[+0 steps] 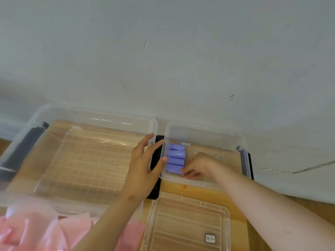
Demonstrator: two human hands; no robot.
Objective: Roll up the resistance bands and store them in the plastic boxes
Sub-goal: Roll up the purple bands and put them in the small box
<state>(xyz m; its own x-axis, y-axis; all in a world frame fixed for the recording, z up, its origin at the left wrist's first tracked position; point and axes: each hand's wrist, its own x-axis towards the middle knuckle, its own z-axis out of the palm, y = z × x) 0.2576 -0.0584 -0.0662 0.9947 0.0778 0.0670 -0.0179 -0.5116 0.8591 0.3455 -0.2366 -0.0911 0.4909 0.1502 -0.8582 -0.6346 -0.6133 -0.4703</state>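
The only print that can be made out is a row of pale dots on one of the purple rolled bands (175, 158); a small square label (210, 238) sits on the clear lid (188, 221) at the tabletop's near edge, its writing too small to read. Four rolls lie side by side against the left wall of the small clear box (204, 134), which stands at the far edge of the wooden tabletop (183, 186); the right hand (197, 165) is inside that box, fingers curled on the right end of the nearest roll (174, 168), its thumb hidden. The left hand (143, 165) is spread with straight fingers, thumb tip pressed to the small box's left wall, palm over a black clip (155, 187) that is mostly covered. The large clear box (87, 113) fills the far left; its left side is cut off. Pink bands (43, 230) at the near left corner are blurred and run out of view.
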